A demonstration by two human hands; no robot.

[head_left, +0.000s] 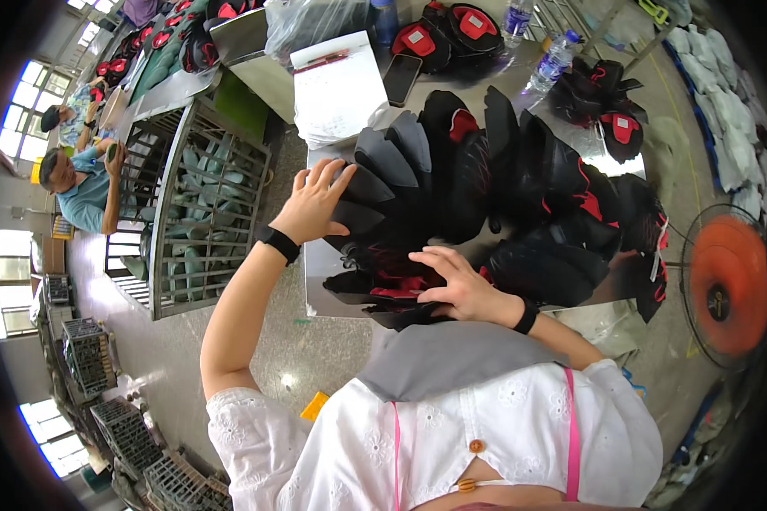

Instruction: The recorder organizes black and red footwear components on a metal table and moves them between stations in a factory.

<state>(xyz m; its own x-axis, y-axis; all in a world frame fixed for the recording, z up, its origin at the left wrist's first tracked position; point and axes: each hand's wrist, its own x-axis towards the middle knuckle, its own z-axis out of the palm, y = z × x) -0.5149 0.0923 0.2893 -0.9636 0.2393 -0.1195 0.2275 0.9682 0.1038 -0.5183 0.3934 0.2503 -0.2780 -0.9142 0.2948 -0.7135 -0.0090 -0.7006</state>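
Black shoe uppers point(456, 187) with red linings lie packed in overlapping rows on a metal-topped table point(324, 289). At the left end of a row, my left hand point(315, 204) rests against dark grey toe parts point(362, 183), its fingers stretched and spread. Closer to my body, my right hand point(469, 285) is over a black upper with red inside point(392, 285). The right fingers are extended, with the thumb apart from them; neither hand visibly grips anything. Part of the near upper is hidden behind my right hand.
A paper pad point(341, 89) with a red pen, a phone point(401, 79) and water bottles point(552, 64) stand along the far side. To the left is a metal rack cart point(175, 213) of green shoe lasts, with a co-worker point(85, 187) beyond. An orange fan point(729, 285) stands right.
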